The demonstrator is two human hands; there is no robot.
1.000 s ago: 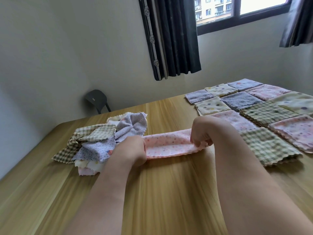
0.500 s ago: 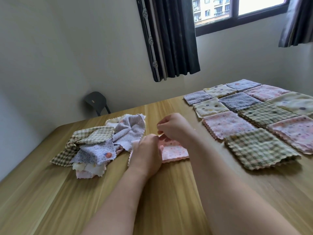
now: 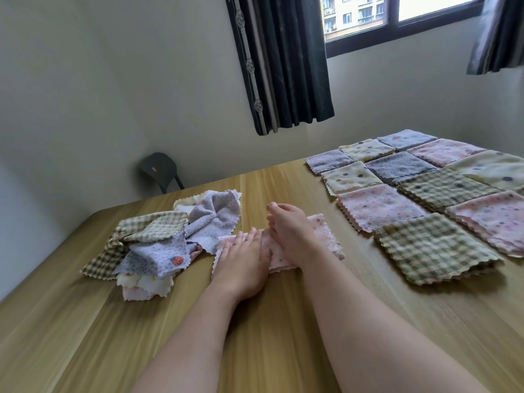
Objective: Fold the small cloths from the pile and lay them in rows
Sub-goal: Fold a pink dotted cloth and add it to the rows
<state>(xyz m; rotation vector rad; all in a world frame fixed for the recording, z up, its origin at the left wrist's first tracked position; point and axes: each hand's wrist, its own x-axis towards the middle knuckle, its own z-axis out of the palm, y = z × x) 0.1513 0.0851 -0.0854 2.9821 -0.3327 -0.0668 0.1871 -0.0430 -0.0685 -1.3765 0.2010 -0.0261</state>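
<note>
Right about mid-table, between the pile and the rows, you've got the pink dotted cloth (image 3: 326, 236) pinned flat under both hands. Your left hand (image 3: 241, 259) lies palm down on its left half, fingers straight and close together, pressing. Your right hand (image 3: 292, 231) lies across the right half with its fingers stretched toward the far edge. It's flat too as far as I can see, nothing pinched.

Makes sense to me: that's how you'd press a crease in so the fold doesn't spring open when you let go.

The cloth itself looks folded down to a smallish pad, pale pink with tiny coloured dots. It looks soft and fuzzy, and zigzag-cut edges poke out at the near and right sides.

The pile (image 3: 170, 239) sits just beside it toward the table's (image 3: 255, 336) left edge, maybe touching. It's a jumble of checked, lilac and cream pieces. The rows (image 3: 419, 194) fill the far right corner, squares nearly butting. I'd guess pink goes next to the green checked cloth (image 3: 431, 248) at their near end.
</note>
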